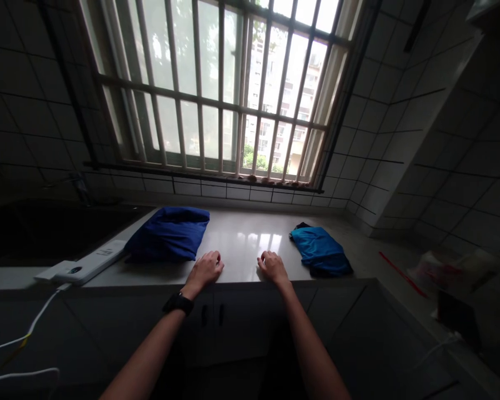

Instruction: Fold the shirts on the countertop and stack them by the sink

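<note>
Twelve o'clock toward window (210,130). Dark blue cloth (170,233) at left hand's (204,269) ten o'clock, just beside, contact unclear; long axis eight to two. Bright blue cloth (323,250) nearer right hand (273,268), between two and three; long axis ten to four, strip of counter (244,222) between. Both hands loosely half-curled, nothing seen in grip. White box (91,264) at left hand's nine, sink (45,228) past it.

1. I wear a broad black band (178,303) around my left wrist, below centre-left of the frame; its face is too dark to read.
2. My left hand (204,271) and right hand (274,268) are ungloved.
3. Both my forearms (310,341), in the lower frame, are bare.
</note>
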The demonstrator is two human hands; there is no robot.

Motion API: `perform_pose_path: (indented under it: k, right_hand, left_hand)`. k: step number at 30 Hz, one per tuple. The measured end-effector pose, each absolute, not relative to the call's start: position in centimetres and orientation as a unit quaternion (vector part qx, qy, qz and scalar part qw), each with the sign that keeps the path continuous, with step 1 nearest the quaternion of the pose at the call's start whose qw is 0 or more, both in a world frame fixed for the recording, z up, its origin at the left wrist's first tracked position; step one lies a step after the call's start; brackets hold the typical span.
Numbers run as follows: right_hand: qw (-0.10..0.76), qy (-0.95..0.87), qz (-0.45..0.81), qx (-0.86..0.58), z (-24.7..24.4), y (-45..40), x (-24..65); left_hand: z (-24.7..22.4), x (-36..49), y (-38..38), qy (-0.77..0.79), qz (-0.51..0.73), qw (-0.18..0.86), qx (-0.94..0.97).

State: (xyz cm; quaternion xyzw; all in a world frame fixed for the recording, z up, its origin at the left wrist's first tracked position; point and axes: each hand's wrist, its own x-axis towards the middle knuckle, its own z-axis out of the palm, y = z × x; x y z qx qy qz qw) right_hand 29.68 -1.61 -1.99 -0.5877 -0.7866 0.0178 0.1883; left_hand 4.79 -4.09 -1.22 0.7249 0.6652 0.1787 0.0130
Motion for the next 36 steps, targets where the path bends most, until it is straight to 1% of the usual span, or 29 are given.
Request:
perform_pose_path:
  k: [5, 12, 22, 36]
  right_hand:
    - [0.196, -0.781, 0.018, -0.593, -2.2, -1.5, 29.5]
    - [0.215, -0.770, 0.015, -0.600, -2.0, -1.7, 29.4]
    - [0.208, -0.767, 0.012, -0.607, -1.9, -1.7, 29.4]
    - [0.193, -0.768, 0.023, -0.611, -1.3, -2.1, 29.3]
  left_hand:
    - [-0.9, 4.6, -4.0, 0.672, 0.198, 0.043, 0.712]
    - [-0.9, 4.8, -3.8, 0.678, 0.218, 0.052, 0.701]
    - [-1.4, 4.6, -3.6, 0.672, 0.219, 0.050, 0.706]
    - [-0.4, 4.9, -4.2, 0.679, 0.202, 0.050, 0.704]
